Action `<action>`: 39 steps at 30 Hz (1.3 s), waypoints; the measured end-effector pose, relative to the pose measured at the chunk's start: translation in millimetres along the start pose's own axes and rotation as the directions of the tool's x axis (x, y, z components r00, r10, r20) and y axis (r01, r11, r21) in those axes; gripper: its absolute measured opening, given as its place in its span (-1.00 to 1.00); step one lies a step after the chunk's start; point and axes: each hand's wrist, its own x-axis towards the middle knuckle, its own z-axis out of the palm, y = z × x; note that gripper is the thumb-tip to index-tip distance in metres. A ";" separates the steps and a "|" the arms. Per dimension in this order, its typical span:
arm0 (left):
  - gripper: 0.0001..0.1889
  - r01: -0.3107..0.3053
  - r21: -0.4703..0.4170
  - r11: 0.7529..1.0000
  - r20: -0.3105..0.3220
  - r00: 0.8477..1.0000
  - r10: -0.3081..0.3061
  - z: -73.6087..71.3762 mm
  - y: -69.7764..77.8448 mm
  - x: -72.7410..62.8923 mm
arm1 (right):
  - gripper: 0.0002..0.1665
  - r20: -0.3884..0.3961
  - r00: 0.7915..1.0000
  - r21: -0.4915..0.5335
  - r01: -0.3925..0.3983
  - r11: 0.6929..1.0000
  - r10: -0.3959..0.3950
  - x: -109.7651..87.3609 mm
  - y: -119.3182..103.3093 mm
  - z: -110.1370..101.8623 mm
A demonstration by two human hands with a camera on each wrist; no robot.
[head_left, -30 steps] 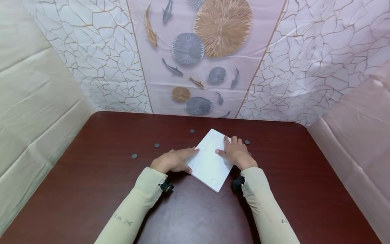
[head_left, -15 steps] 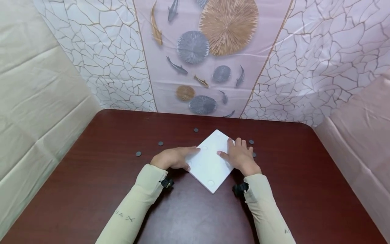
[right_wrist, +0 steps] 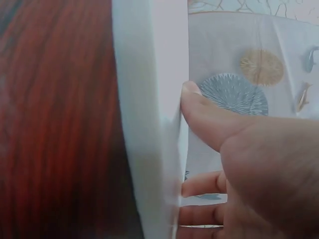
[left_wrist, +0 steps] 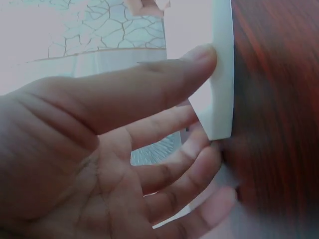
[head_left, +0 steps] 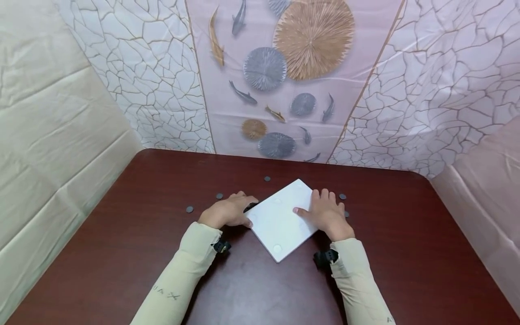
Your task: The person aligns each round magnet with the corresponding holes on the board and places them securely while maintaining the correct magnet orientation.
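A thin white rectangular board (head_left: 284, 225) lies flat on the dark red-brown table, with faint round marks on its upper face. My left hand (head_left: 227, 212) is at its left corner. In the left wrist view, the thumb (left_wrist: 202, 55) touches the board's edge, while loosely bent fingers (left_wrist: 174, 174) reach round beside the corner. Across the board's right side, my right hand (head_left: 327, 214) rests with spread fingers; its right corner is hidden beneath. From the right wrist, that hand's thumb (right_wrist: 192, 92) touches the white face.
Small dark round discs lie on the table: two at left (head_left: 189, 209) (head_left: 219, 196), one beyond the board (head_left: 267, 179), and two by my right hand (head_left: 342, 197) (head_left: 346, 214). Patterned cloth (head_left: 276, 90) hangs behind the table (head_left: 101, 271), with pale cloth at both sides.
The board has turned clockwise on the table as seen from above. My left fingers have slid off its upper face to the corner. My right hand has stayed on it. The head view has shifted slightly.
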 end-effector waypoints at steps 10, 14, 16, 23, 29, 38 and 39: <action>-0.44 -0.102 -0.298 0.949 0.039 0.992 0.120 3.7 -31.2 5.3 | 0.09 0.083 0.997 0.017 -0.008 1.000 0.006 -14.3 0.5 -4.0; -0.46 -0.146 -0.333 0.932 0.039 0.985 0.169 6.5 -38.6 10.8 | 0.09 0.109 0.994 0.041 -0.001 0.999 -0.004 -18.3 4.8 -7.5; -0.47 -0.166 -0.322 0.932 0.037 0.981 0.188 7.4 -42.0 11.7 | 0.09 0.121 0.993 0.044 0.002 0.999 -0.008 -19.3 6.6 -8.5; -0.51 -0.184 -0.290 0.939 0.051 0.977 0.207 4.4 -48.6 9.7 | 0.15 0.145 0.989 0.063 0.028 0.998 -0.037 -19.3 9.8 -10.0; -0.52 -0.194 -0.302 0.933 0.053 0.974 0.220 -2.7 -51.1 14.0 | -0.06 0.174 0.984 0.097 0.024 0.995 -0.040 -18.6 15.0 -11.5; -0.54 -0.203 -0.327 0.923 0.026 0.974 0.224 -13.1 -57.0 18.2 | -0.43 0.172 0.983 0.115 0.047 0.992 -0.067 -16.3 16.8 -18.7; -0.54 -0.202 -0.334 0.921 0.025 0.975 0.223 -12.9 -57.3 18.4 | -0.45 0.171 0.983 0.122 0.048 0.991 -0.069 -16.3 18.0 -18.7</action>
